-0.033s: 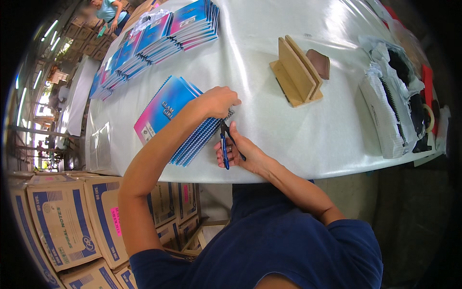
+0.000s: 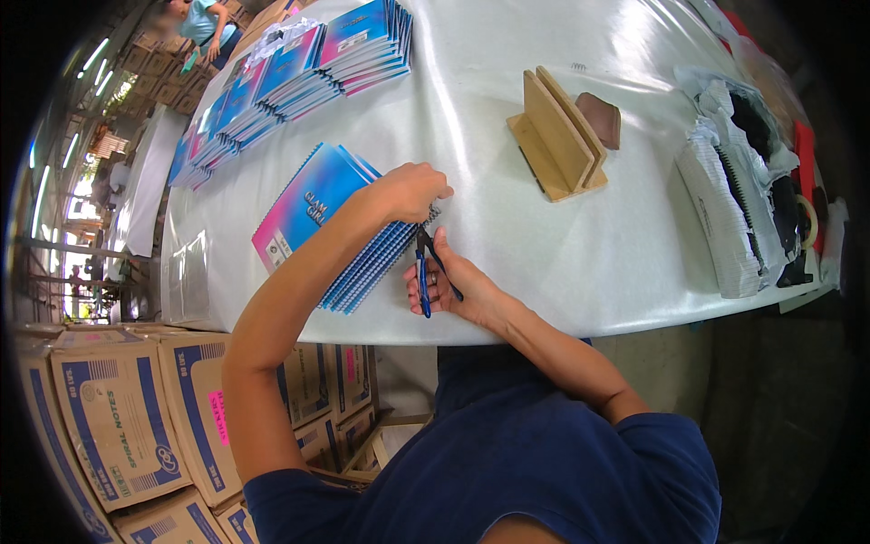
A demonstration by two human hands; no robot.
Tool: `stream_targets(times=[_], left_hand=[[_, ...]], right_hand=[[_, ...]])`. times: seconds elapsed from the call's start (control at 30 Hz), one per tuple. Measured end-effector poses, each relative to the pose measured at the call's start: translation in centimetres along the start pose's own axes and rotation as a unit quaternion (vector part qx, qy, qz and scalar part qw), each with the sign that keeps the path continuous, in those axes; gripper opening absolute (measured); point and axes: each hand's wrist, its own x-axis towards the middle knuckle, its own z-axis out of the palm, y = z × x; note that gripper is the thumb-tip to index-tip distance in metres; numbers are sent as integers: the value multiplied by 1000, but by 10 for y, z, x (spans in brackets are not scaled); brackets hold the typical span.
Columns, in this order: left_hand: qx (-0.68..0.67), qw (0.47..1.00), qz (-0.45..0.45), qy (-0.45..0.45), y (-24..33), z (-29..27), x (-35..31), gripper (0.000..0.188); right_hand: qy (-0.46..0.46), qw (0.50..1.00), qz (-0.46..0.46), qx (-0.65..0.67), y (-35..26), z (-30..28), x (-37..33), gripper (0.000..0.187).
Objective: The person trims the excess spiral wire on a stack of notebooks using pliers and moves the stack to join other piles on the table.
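Observation:
A stack of spiral notebooks (image 2: 317, 186) with pink-and-blue covers lies fanned on the table in front of me. My left hand (image 2: 410, 192) is curled over the upper right end of the stack, closed on a notebook at its spiral edge; the fingertips are partly hidden. Just below those fingers, a loose end of dark coil wire (image 2: 433, 215) sticks out past the covers. In my right hand (image 2: 458, 283) is a pair of pliers (image 2: 421, 281) with blue handles, fingers wrapped round them. The black jaws point up and touch or nearly touch the coil end.
Stacked notebooks (image 2: 290, 68) fill the table's far left. A wooden stand (image 2: 557, 136) with upright boards and a brown piece (image 2: 600, 122) sit right of centre. Torn white packaging with black coils (image 2: 725, 208) lies far right. Cardboard boxes (image 2: 118, 417) stand lower left; another person (image 2: 207, 27) is beyond.

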Motion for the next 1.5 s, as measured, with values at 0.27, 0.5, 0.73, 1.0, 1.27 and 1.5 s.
stream_targets(times=[0.27,0.5,0.73,1.0,1.27,1.5], left_hand=[[69,997,-33,11,8,10,1,48],[95,995,-24,-3,4,18,6,42],[93,996,-20,2,6,18,5,42],[91,996,-17,17,5,22,4,39],[82,996,-13,38,8,21,3,40],[57,991,1,125,7,34,1,39]], right_hand=[[-23,999,12,48,-1,-9,13,78],[42,999,16,20,-3,8,-7,78],[-27,995,34,90,5,-20,22,79],[46,995,49,73,-2,-4,4,82],[22,984,63,166,-7,-7,16,71],[152,949,-62,-269,-24,-18,-48,67]])
